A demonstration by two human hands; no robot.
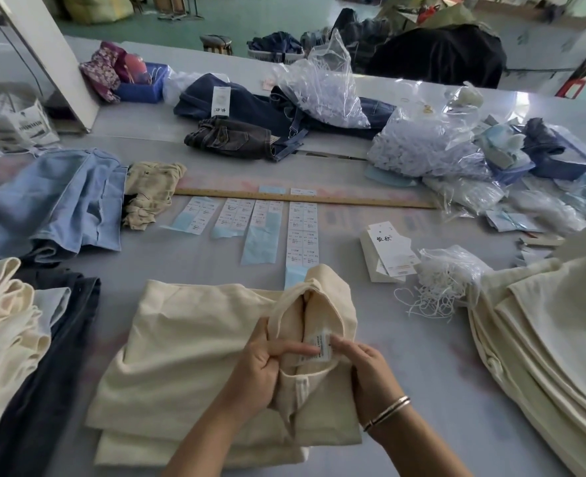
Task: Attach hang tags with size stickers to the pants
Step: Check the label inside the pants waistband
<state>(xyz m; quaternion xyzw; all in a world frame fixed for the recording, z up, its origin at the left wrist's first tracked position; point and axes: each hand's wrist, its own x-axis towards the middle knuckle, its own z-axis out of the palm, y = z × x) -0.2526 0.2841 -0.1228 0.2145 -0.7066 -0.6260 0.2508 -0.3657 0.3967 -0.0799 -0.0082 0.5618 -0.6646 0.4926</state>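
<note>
Folded cream pants (188, 342) lie on the table in front of me, the waistband pulled open. My left hand (267, 366) grips the waistband edge, its index finger stretched across to a small white care label (320, 346) inside. My right hand (363, 366) pinches that label from the right. Size sticker sheets (301, 232) on blue backing lie in a row just beyond the pants. A stack of white hang tags (387, 253) sits to the right, beside a bag of white strings (446, 273).
Cream pants are stacked at the right (546, 339) and left (5, 321), with dark pants (50, 356) alongside. A wooden ruler (305, 198) lies across the middle. Light blue pants (54, 201), jeans (236, 136) and plastic bags (422, 146) crowd the far table.
</note>
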